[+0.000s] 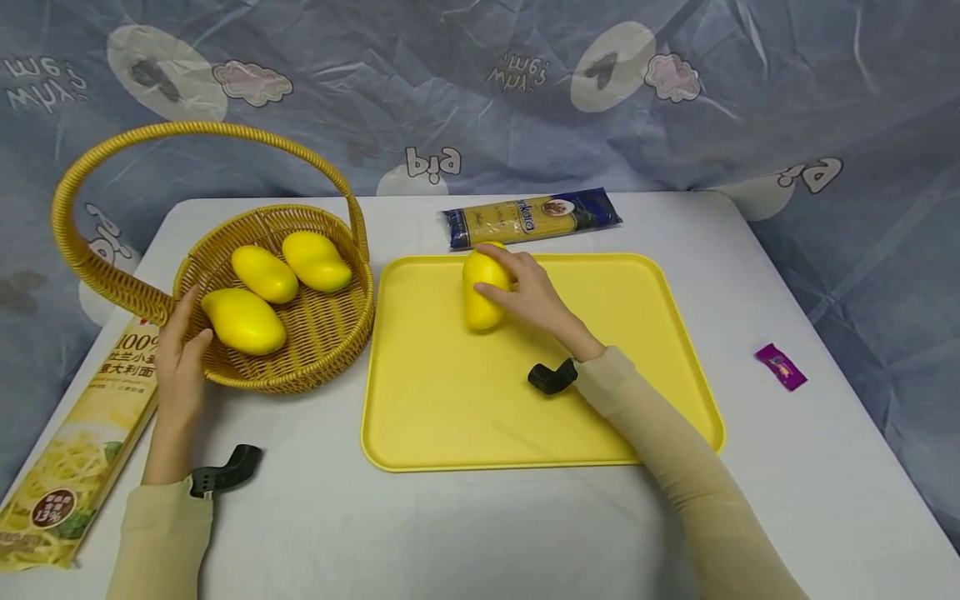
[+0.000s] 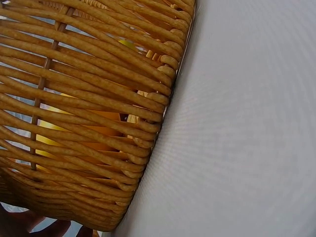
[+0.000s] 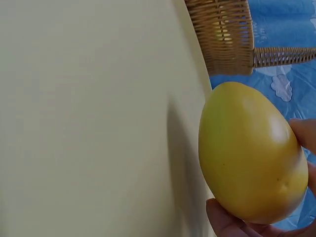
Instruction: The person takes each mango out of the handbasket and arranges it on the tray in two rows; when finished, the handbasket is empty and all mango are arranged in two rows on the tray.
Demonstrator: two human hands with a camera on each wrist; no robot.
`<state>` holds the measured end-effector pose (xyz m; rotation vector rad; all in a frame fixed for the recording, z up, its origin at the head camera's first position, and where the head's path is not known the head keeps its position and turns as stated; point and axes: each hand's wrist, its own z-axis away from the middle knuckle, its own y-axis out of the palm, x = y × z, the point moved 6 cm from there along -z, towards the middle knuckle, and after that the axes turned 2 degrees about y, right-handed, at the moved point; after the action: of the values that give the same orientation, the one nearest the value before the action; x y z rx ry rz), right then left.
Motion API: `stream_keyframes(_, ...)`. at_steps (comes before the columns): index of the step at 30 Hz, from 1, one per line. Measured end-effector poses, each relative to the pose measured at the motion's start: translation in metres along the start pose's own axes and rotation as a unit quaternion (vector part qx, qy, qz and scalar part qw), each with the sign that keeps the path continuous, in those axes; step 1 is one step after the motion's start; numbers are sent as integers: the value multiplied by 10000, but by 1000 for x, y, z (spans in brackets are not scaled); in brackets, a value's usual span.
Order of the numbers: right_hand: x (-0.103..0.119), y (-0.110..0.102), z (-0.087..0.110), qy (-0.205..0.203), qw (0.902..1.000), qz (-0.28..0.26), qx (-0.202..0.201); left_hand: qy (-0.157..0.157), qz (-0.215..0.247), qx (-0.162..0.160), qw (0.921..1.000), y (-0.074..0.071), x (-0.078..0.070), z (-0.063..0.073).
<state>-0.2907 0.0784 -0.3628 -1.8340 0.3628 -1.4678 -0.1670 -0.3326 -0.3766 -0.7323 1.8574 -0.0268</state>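
Note:
My right hand holds a yellow mango over the upper middle of a yellow tray. In the right wrist view the fingers curl round the mango, and a shadow falls on the tray beside it. At the left, my left hand grips the near-left rim of a wicker basket by the foot of its handle. Several fingertips show dark under the basket's edge in the left wrist view. Inside the basket lie three more mangoes.
A long pasta packet lies left of the basket, partly behind my left hand. Another pasta packet, blue and yellow, lies behind the tray. One small purple wrapped sweet is on the white table to the right. Patterned cloth hangs behind.

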Motion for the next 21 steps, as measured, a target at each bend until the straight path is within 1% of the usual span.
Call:
stream_keyframes(4, -7, 0, -4, 50, 10000, -8, 69, 41, 16, -16, 10000, 0, -1, 0)
stream_keyframes(8, -12, -1, -8, 113, 9999, -20, 29, 86, -8, -15, 10000, 0, -1, -2)
stream_keyframes(12, -15, -1, -11, 205, 9998, -1, 25, 51, -53, -20, 10000, -1, 1, -1)
stream_keyframes(16, -17, 0, -14, 333, 9993, 93, 149, -11, -91, -52, 9999, -2, 4, 0)
stream_keyframes(21, -23, 1, -16, 450, 9982, 190, 343, -14, -96, -47, 9999, -1, 4, -1)
